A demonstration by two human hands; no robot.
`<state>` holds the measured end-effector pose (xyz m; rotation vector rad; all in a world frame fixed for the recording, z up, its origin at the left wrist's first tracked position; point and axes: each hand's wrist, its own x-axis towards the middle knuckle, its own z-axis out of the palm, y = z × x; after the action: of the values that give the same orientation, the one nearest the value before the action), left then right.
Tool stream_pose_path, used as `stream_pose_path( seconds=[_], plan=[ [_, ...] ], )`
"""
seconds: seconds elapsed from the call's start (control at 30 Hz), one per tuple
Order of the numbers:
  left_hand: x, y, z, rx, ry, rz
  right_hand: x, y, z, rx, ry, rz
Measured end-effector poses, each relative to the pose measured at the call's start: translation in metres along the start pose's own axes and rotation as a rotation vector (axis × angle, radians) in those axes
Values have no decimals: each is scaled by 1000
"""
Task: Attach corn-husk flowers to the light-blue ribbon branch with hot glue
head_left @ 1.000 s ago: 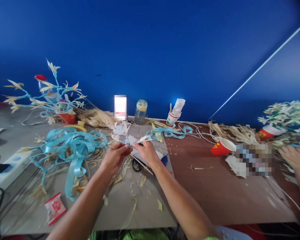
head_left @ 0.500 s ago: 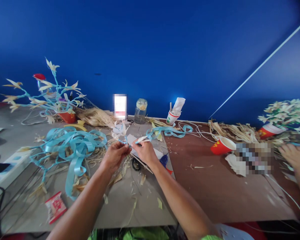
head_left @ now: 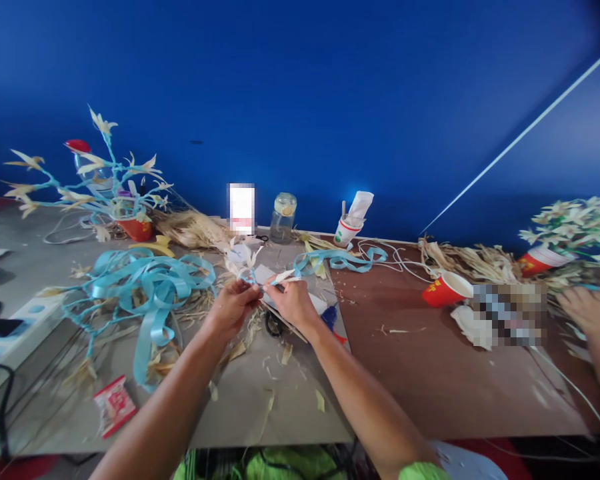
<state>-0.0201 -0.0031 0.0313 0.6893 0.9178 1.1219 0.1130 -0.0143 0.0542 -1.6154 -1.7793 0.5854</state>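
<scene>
My left hand (head_left: 234, 305) is closed, thumb and fingers pinching the blue-wrapped stem of a pale husk flower (head_left: 245, 259), whose petals stand up above the fingertips. Close beside it, my right hand (head_left: 293, 303) is closed too, its fingertips almost touching the left ones. A second pale, pointed husk flower (head_left: 283, 276) sticks out from the right fingers. What lies between the fingertips is too small to make out. Behind the right hand runs a loose light-blue ribbon (head_left: 350, 262). A large heap of the same ribbon (head_left: 153, 287) lies left of my left hand.
A red cup (head_left: 136, 230) holds a blue-stemmed flower branch at left. Near it are a power strip (head_left: 23, 333) and a snack packet (head_left: 115, 405). A glass jar (head_left: 283, 217) stands by the wall. At right are a tipped red paper cup (head_left: 447, 289) and another person's hand (head_left: 587, 310).
The view has shifted slightly. Both hands keep their pinch in nearly the same place, and the flower in the left hand has turned a little.
</scene>
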Motion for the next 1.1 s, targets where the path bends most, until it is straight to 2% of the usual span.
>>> stream_pose_path(
  seconds=[0.17,0.43,0.53,0.67,0.77,0.93,1.1],
  plan=[
    [1,-4,1,89,27,163,-1,-1,6,-18,46,-36],
    [4,-7,-1,108,92,195,-13,-2,14,-127,107,-218],
    [5,-7,1,119,152,244,-14,-6,16,-96,100,-162],
    [10,-9,-2,125,226,323,-10,-11,20,107,34,10],
    [12,-12,-3,118,254,360,-8,-10,27,169,51,79],
    [9,-16,-1,135,228,374,-8,-2,38,27,142,-19],
    [5,-13,-1,182,244,388,-10,0,32,-62,177,-119]
  ],
)
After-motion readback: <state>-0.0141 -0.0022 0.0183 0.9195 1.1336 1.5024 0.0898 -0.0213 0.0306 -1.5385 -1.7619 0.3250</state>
